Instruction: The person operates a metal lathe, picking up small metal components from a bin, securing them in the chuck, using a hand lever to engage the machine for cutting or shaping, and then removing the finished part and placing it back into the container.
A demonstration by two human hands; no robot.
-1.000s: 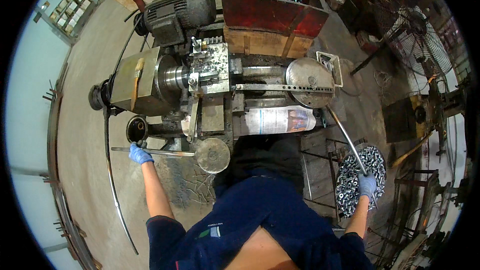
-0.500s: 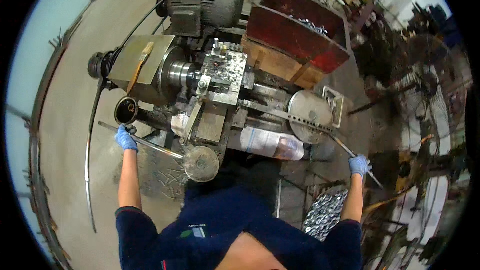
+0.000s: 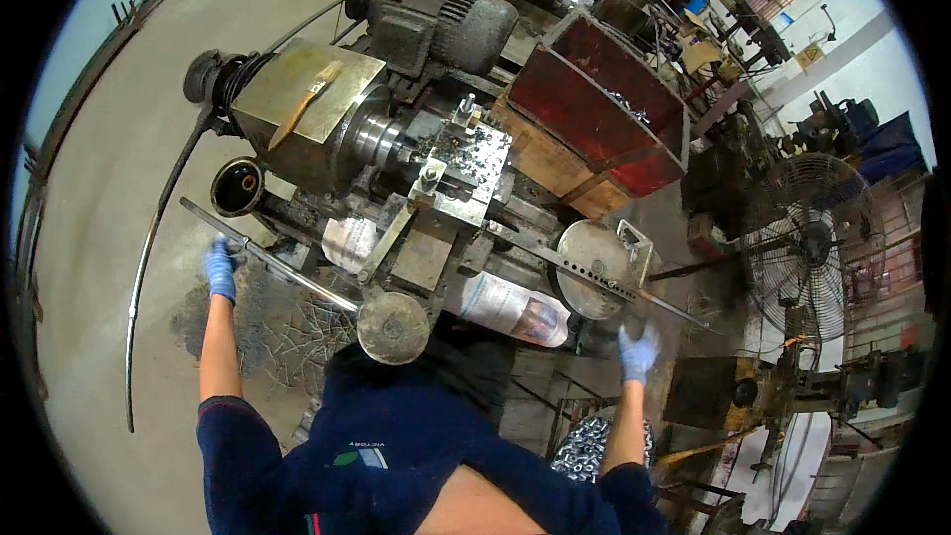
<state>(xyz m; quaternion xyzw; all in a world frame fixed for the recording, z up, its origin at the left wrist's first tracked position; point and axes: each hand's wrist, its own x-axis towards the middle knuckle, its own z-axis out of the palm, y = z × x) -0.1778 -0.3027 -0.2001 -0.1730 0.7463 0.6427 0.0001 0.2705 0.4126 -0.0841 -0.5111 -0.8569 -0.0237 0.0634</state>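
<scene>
My left hand (image 3: 220, 272), in a light blue glove, is just below the left metal lever (image 3: 287, 269). Its fingers point up at the bar without wrapping over it; whether the tips touch it I cannot tell. My right hand (image 3: 637, 353), gloved alike and slightly blurred, is off the right lever (image 3: 674, 308), with its fingers apart and nothing in them. Both levers belong to a small lathe. Its spindle chuck (image 3: 376, 140) faces a tool slide (image 3: 466, 166) covered in metal chips. Two round handwheel discs, the left (image 3: 393, 328) and the right (image 3: 591, 267), are nearest me.
A brush (image 3: 300, 111) lies on the headstock, above a dark oily cup (image 3: 238, 186). Behind are a motor (image 3: 436, 25) and a red bin (image 3: 594, 104). Small metal parts (image 3: 594, 444) fill a container by my right forearm. A caged fan (image 3: 814, 243) stands right; metal shavings (image 3: 297, 337) litter the floor.
My right hand has let go of the right lever and moved left, toward me. My left hand has loosened from around the left lever. The view has shifted.
</scene>
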